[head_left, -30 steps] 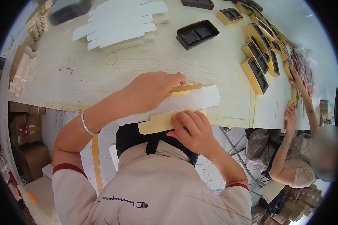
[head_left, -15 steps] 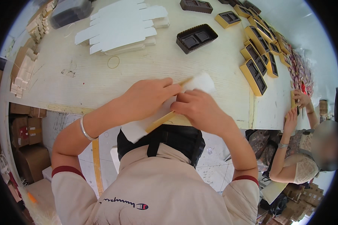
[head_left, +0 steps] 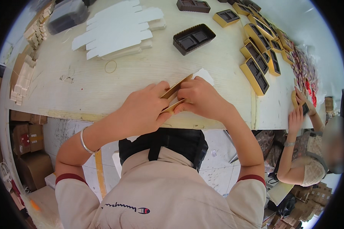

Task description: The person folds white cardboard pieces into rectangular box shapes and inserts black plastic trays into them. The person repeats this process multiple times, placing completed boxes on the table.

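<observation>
Between my hands, at the front edge of the table, is a partly folded card box [head_left: 182, 83] with gold long walls standing up. A white end flap [head_left: 205, 75] sticks out at its far right end. My left hand [head_left: 146, 107] grips the near left end, fingers on the far wall and thumb by the near one. My right hand [head_left: 202, 98] is bent over the right part, its fingers pinching inside the walls. The fingers hide much of the box's inside.
A stack of flat white box blanks [head_left: 116, 30] lies far left of centre. Beyond my hands is a dark brown plastic tray [head_left: 194, 39]. Several gold boxes with dark trays [head_left: 255, 76] crowd the right. A co-worker's hands [head_left: 297, 114] hold a gold box there.
My left hand has moved down and left along the box, and my right hand up and right. The gold walls stand more upright and apart. The white end by my lap has largely gone from sight.
</observation>
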Tool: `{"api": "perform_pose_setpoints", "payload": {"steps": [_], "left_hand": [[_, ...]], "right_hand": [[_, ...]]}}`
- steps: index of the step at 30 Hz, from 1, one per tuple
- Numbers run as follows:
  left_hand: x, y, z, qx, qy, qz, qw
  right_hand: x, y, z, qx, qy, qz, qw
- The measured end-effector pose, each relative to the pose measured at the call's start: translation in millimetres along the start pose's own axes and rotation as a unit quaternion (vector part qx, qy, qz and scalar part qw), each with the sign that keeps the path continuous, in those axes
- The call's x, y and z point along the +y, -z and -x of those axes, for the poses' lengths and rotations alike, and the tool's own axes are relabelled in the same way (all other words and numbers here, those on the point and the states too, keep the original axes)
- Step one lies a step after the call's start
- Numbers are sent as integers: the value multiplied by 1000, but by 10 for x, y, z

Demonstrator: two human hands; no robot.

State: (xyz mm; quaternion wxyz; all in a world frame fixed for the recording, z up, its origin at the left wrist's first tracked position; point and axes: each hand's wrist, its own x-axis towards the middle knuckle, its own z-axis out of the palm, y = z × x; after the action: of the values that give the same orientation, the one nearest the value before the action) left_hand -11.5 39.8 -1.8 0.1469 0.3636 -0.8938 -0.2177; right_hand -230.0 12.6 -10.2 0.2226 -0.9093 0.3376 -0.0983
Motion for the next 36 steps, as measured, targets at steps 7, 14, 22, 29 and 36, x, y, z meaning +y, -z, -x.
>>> {"api": "perform_pose_setpoints", "payload": {"steps": [7,14,22,29,36], "left_hand": [[53,127,-24,-109,69,97,987],[-226,236,116,-191,-49,257,946],[-205,6,120,-3,-165,73,983],[-167,-138,148,7,-187,85,979],[-90,-267,64,61,-121,135,982]], "right_hand": [[-530,-159,177,140,76,92,983],[-186,-8,416,142,56,25,988],[-306,-201,557,98,90,-38,990],[-265,-201,446,105,103,-17,989],[-463,-168,363,57,-29,-31,997]]}}
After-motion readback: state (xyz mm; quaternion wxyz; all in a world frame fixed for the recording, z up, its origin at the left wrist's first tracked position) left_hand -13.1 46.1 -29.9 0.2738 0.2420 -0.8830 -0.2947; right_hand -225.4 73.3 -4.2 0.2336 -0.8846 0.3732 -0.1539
